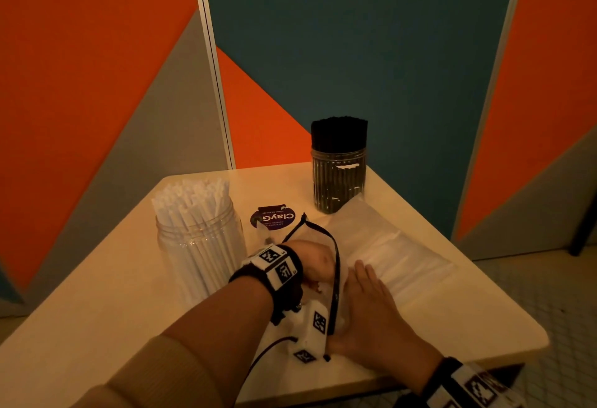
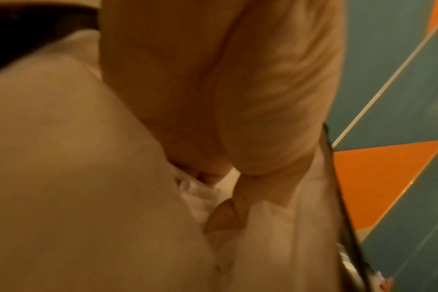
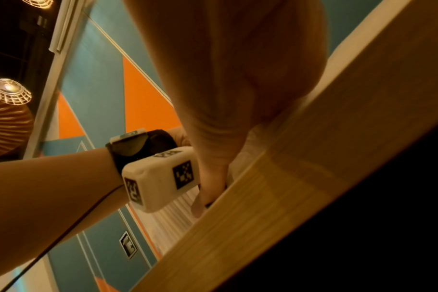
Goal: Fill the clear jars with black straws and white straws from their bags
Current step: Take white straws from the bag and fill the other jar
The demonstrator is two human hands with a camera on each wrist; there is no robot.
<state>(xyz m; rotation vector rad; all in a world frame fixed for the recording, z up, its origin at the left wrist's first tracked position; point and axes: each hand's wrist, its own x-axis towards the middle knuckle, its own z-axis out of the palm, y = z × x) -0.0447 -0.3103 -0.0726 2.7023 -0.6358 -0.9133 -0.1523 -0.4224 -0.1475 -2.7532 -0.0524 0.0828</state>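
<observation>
Nearly done, by the look of it. Black straws (image 1: 338,136) packed tight in the far jar (image 1: 338,181); white straws (image 1: 193,201) standing in the near jar (image 1: 200,246) on the worktop (image 1: 97,310). More white straws left in the bag (image 1: 387,256) lying flat. Left hand (image 1: 315,262) inside the bag's mouth, fingers (image 2: 223,217) curled and pinching plastic. Right hand (image 1: 371,304) resting on the bag, fingers straight and together.

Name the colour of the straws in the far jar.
Black straws; head view shows it best.
</observation>
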